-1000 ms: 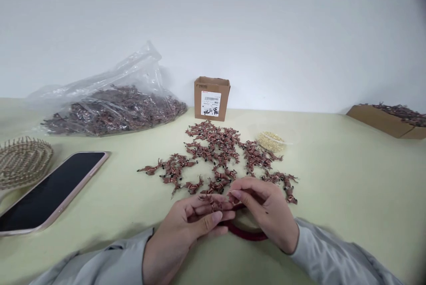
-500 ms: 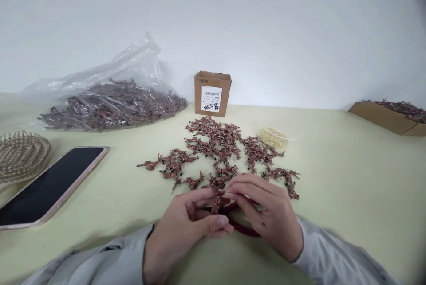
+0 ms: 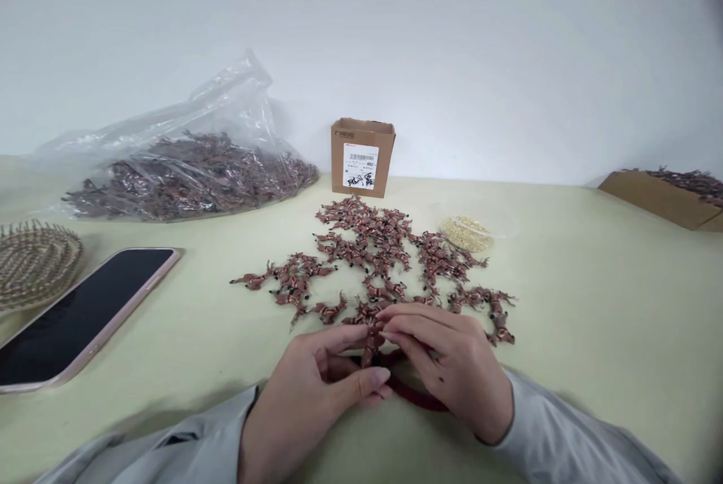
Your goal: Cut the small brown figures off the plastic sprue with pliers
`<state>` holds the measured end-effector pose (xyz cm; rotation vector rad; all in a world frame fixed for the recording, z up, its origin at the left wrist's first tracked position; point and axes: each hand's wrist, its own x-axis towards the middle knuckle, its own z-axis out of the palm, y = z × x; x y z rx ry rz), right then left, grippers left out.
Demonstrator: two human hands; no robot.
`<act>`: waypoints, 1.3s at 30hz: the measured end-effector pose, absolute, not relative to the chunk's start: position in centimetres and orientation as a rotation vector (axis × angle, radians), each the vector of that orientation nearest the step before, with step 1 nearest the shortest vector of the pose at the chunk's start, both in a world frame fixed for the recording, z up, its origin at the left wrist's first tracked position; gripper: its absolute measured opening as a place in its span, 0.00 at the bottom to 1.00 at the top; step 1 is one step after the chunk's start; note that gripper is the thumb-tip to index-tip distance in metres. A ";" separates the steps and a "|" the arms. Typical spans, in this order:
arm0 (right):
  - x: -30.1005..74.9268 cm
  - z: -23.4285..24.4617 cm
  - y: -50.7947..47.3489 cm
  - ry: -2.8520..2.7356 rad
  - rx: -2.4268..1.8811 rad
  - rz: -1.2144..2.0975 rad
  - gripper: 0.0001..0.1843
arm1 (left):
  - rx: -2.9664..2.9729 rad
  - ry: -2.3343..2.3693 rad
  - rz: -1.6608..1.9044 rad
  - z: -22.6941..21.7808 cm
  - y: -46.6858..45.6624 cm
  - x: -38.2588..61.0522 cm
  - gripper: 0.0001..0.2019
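My left hand (image 3: 316, 386) and my right hand (image 3: 452, 367) meet near the front of the pale green table (image 3: 593, 318). Both pinch one small brown reindeer charm (image 3: 371, 345), held upright between the fingertips. A dark red ring-shaped band (image 3: 415, 396) lies under my right hand, partly hidden by it. Just beyond my fingers a spread of several loose brown reindeer charms (image 3: 384, 254) covers the table.
A clear plastic bag of charms (image 3: 186, 171) lies at the back left. A small labelled cardboard box (image 3: 361, 156) stands at the back centre. A heap of gold bits (image 3: 466, 232), a phone (image 3: 84, 311), a woven brush (image 3: 34, 262) and a flat box of charms (image 3: 666, 194) lie around.
The charm went from lying flat in my left fingers to standing upright between both hands. My right fingers shifted left over it. The view drifted slightly.
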<state>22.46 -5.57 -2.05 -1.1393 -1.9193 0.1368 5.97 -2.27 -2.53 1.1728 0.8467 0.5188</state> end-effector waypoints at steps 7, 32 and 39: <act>22.3 -2.2 -5.6 -1.938 -1.140 0.141 0.11 | 1.173 0.869 0.474 -1.7 -2.2 6.2 0.17; 22.2 -2.0 -5.8 -1.941 -1.118 0.130 0.10 | 1.201 0.887 0.487 -0.4 -2.4 6.3 0.12; 22.2 -2.0 -5.9 -1.934 -1.120 0.160 0.09 | 1.207 0.888 0.491 -0.4 -2.4 6.3 0.12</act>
